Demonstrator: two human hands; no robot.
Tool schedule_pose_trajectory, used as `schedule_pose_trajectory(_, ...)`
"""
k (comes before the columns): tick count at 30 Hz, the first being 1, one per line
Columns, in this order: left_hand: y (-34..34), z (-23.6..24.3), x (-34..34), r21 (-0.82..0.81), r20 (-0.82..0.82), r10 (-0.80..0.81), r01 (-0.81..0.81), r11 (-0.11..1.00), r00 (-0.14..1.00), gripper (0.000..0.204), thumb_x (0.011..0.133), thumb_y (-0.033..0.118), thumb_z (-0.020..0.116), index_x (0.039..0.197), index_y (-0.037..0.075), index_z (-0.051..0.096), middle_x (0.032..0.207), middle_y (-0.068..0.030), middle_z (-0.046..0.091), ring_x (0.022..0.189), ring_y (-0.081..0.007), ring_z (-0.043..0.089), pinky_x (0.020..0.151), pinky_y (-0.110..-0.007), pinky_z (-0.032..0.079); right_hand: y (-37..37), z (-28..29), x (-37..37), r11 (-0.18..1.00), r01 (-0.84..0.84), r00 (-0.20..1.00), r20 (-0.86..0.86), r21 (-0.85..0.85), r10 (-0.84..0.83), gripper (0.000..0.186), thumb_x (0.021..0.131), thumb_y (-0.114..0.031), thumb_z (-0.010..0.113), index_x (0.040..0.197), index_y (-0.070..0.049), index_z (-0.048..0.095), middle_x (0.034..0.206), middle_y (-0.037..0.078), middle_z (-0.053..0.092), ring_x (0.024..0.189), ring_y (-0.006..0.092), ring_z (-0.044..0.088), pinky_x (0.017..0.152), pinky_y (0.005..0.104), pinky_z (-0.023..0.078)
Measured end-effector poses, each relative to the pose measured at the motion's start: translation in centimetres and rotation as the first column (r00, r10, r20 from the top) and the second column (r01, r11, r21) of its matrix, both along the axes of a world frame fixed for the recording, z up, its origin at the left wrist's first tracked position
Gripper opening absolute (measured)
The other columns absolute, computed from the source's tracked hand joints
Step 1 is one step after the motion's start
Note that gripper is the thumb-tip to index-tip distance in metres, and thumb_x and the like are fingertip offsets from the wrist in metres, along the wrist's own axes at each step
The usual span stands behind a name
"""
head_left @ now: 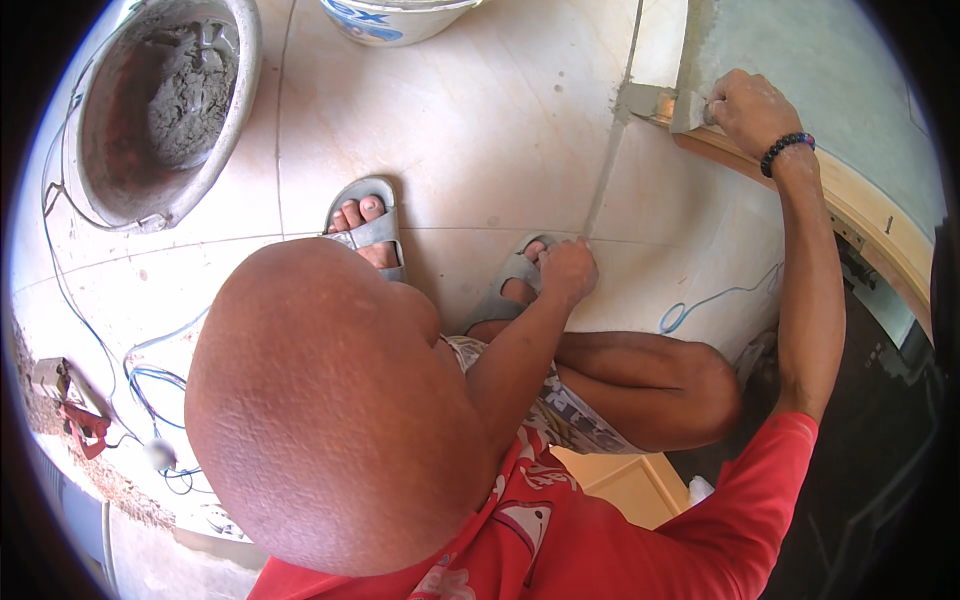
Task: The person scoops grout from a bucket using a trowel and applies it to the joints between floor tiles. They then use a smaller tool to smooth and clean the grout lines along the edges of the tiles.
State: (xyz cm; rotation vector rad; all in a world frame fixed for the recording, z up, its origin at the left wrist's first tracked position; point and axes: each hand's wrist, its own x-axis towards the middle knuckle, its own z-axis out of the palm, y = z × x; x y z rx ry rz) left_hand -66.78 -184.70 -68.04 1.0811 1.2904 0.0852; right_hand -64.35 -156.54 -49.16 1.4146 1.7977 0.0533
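My right hand (pixel 755 108) is closed around a putty knife (pixel 690 110), its handle mostly hidden in my grip. The flat metal blade is at the end of a wooden door frame (pixel 850 190), where the frame meets the tiles and the grey plastered wall (pixel 830 60). A patch of grey mortar (pixel 635 100) lies beside the blade. My left hand (pixel 568 272) is closed in a loose fist, with nothing seen sticking out of it. It hangs over my sandal (pixel 505 290), in front of my bent knee.
A tub of wet grey mortar (pixel 195 95) stands at the far left. A white bucket (pixel 395 22) is at the top. Blue cables (pixel 150 385) and a red-handled tool (pixel 85 425) lie on the left. A thin blue wire (pixel 680 315) curls near my knee.
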Motion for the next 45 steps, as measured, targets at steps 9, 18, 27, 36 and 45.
schedule_pose_trajectory(9, -0.3, -0.3, 0.3, 0.0, 0.009, 0.018, -0.018, 1.0, 1.0, 0.027, 0.086, 0.013, 0.046, 0.106, 0.0, 0.06, 0.103, -0.0243, 0.065, 0.102, -0.0417, 0.061, 0.09, -0.053, 0.045, 0.2, -1.3, 0.7, 0.998, 0.008, 0.993, -0.114, -0.064, -0.016, 0.021, 0.077, -0.016, 0.056, 0.082, -0.001, 0.07, 0.087, 0.022, 0.067, 0.086, 0.0371, 0.063, 0.08, 0.0431, 0.049)
schedule_pose_trajectory(18, -0.6, -0.4, 0.6, 0.036, -0.007, 0.033, -0.032, 0.999, 0.999, 0.029, 0.092, 0.018, 0.042, 0.108, 0.003, 0.061, 0.103, -0.0213, 0.065, 0.101, -0.0404, 0.061, 0.09, -0.053, 0.043, 0.6, -3.6, 0.5, 0.997, -0.058, 0.997, -0.048, -0.049, 0.056, 0.019, 0.078, -0.016, 0.055, 0.078, -0.003, 0.069, 0.088, 0.022, 0.067, 0.086, 0.0383, 0.064, 0.078, 0.0444, 0.05)
schedule_pose_trajectory(27, -0.1, -0.1, 0.3, -0.002, 0.002, -0.019, 0.019, 1.0, 1.0, 0.029, 0.094, 0.019, 0.042, 0.109, 0.004, 0.061, 0.102, -0.0196, 0.065, 0.103, -0.0393, 0.061, 0.091, -0.053, 0.042, -0.3, -3.3, -2.2, 0.991, -0.039, 0.99, 0.13, -0.126, 0.056, 0.024, 0.083, -0.008, 0.052, 0.1, 0.004, 0.065, 0.101, 0.025, 0.066, 0.096, 0.0391, 0.065, 0.084, 0.0454, 0.052)
schedule_pose_trajectory(36, 0.0, 0.3, 0.4, -0.027, 0.033, 0.005, -0.004, 1.0, 0.999, 0.03, 0.094, 0.019, 0.041, 0.109, 0.003, 0.062, 0.103, -0.02, 0.065, 0.104, -0.0395, 0.059, 0.094, -0.053, 0.04, 0.9, 0.0, -3.3, 0.993, -0.111, 0.994, 0.016, -0.049, 0.112, 0.019, 0.079, -0.012, 0.055, 0.083, 0.001, 0.068, 0.089, 0.025, 0.067, 0.088, 0.0396, 0.065, 0.08, 0.046, 0.05)
schedule_pose_trajectory(45, -0.2, 0.3, 0.5, -0.025, 0.049, -0.027, 0.028, 0.999, 0.998, 0.03, 0.094, 0.019, 0.04, 0.108, 0.003, 0.062, 0.104, -0.0208, 0.064, 0.105, -0.0396, 0.059, 0.095, -0.053, 0.039, 1.0, -1.8, 0.2, 0.995, -0.102, 0.994, -0.042, -0.01, 0.102, 0.02, 0.079, -0.014, 0.054, 0.08, -0.001, 0.069, 0.088, 0.023, 0.067, 0.087, 0.0392, 0.064, 0.081, 0.0454, 0.05)
